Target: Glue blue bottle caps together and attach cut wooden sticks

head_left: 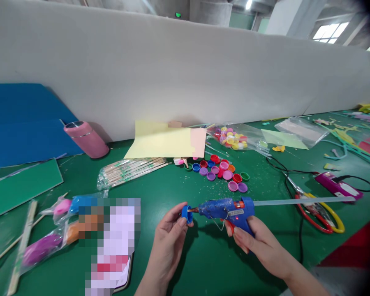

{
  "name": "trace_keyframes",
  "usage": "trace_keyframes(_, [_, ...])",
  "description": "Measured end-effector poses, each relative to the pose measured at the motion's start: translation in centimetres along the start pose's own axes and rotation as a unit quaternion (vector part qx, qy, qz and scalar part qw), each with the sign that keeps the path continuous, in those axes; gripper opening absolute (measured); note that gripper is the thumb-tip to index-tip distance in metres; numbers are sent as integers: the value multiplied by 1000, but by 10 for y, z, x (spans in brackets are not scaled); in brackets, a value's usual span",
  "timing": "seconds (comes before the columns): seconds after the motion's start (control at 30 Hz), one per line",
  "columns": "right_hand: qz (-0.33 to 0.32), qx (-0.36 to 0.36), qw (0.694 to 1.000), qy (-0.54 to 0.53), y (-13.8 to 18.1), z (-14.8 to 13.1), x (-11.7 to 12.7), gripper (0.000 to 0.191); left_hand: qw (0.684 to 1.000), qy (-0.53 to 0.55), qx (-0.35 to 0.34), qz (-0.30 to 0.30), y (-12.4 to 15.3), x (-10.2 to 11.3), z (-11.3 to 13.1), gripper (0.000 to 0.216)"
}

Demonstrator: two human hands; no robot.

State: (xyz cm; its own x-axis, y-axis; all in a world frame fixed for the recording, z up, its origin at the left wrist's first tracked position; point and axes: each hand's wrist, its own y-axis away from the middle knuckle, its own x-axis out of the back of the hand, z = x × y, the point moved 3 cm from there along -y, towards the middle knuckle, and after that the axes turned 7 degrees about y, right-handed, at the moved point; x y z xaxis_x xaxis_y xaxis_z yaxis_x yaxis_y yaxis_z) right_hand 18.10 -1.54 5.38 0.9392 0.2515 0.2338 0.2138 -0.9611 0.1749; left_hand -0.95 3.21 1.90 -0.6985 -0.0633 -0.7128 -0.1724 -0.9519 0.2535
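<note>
My left hand (172, 234) pinches a blue bottle cap (185, 213) between thumb and fingers, its hollow side turned to the right. My right hand (255, 240) is wrapped round the handle of a blue hot glue gun (217, 208), with fingers at its orange trigger. The gun points left, and its nozzle tip is at the opening of the cap; whether it touches the inside cannot be made out. A long translucent glue stick (296, 201) sticks out of the gun's back end. Beyond the hands lies a cluster of coloured bottle caps (227, 175) on the green table.
Pliers with red and yellow handles (327, 218) and a purple power box (336, 184) with a black cord lie right. Left are a phone (127, 271), clay packs (43, 248), bundled sticks (135, 172) and a pink tumbler (88, 139). A white partition (179, 74) stands behind.
</note>
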Motion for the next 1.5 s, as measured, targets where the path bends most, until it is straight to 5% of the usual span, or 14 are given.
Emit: trace_keyframes(1.5, [27, 1, 1000, 14, -3, 6, -2, 26, 999, -20, -4, 49, 5, -7, 5, 31])
